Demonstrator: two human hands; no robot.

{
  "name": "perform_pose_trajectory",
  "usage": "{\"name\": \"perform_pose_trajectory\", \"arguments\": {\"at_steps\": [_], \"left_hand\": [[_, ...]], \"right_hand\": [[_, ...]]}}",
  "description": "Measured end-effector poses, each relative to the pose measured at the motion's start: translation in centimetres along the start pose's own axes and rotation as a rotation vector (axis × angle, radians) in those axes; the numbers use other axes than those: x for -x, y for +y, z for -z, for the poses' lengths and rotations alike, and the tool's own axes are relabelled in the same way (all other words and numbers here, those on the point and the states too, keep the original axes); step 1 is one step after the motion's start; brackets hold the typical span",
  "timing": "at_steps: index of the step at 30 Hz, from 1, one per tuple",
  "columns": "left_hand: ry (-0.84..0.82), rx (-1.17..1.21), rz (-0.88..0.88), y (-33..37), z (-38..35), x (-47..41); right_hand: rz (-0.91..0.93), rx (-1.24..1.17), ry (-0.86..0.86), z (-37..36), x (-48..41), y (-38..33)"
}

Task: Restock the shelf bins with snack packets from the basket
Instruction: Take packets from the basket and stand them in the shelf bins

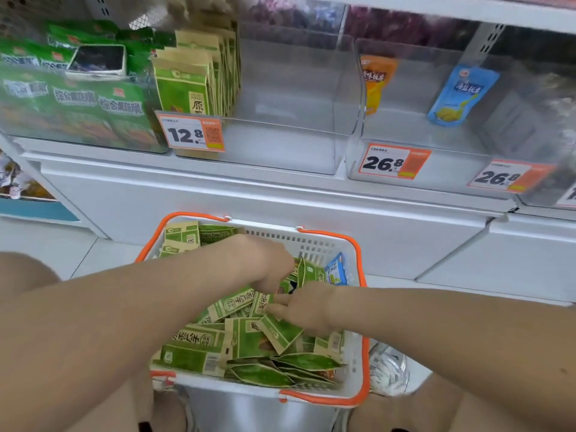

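**Now both hands are in the basket, nothing lifted yet**

Risks first. The packets [199, 341] lie loose and crisscrossed in the basket [314, 243], so a hasty grab would likely bring up an uneven fan, and some could slide over the rim onto the floor. A blue packet [336, 271] sits at 2 o'clock in the basket, just beside the left hand. Swept up with the green ones, it could end in the wrong bin. Up at 12 o'clock the half-filled bin [280, 145] holds a standing row [193, 85] on its left side only. Pushing new stock in carelessly may tip that row into the bare right half. A phone [98, 62] rests on the green bags at 10 o'clock, and I judge that a reaching elbow could knock it off.

Both forearms come in from 7 and 4 o'clock and meet over the heap. The left hand [274, 269] arches knuckles-up toward 1 o'clock of the basket, its fingers dipped down among the packets. Whether they hold one I cannot tell. The right hand [302, 307] lies low at 3 o'clock, fingers [280, 299] stretched straight toward 9 o'clock and resting flat on a green packet, thumb hidden. The two hands are nearly touching.
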State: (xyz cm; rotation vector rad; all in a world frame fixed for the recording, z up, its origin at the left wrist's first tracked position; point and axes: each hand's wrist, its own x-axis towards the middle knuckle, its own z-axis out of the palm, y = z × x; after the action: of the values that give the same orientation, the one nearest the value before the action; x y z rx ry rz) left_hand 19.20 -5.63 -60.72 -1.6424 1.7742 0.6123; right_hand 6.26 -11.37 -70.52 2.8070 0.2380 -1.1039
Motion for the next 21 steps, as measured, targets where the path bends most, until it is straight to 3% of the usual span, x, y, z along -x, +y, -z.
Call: {"name": "perform_pose_trajectory", "arguments": {"at_steps": [8,11,13,17,21], "left_hand": [[0.058,-0.029,0.031,-0.1,1.1,-0.2],[0.053,-0.054,0.110,-0.7,2.0,0.7],[0.062,-0.080,0.207,-1.4,2.6,1.4],[0.099,0.049,0.384,-3.5,4.2,3.6],[0.286,0.422,0.474,-5.8,5.2,5.3]], "right_hand": [[0.083,0.234,0.158,-0.3,-2.1,-2.2],[0.079,0.140,0.250,0.5,-2.0,-1.3],[-0.008,-0.118,0.341,2.1,-1.3,-0.4],[-0.303,-0.879,0.494,6.5,0.7,0.8],[-0.498,-1.299,0.827,10.3,2.6,3.2]]}}
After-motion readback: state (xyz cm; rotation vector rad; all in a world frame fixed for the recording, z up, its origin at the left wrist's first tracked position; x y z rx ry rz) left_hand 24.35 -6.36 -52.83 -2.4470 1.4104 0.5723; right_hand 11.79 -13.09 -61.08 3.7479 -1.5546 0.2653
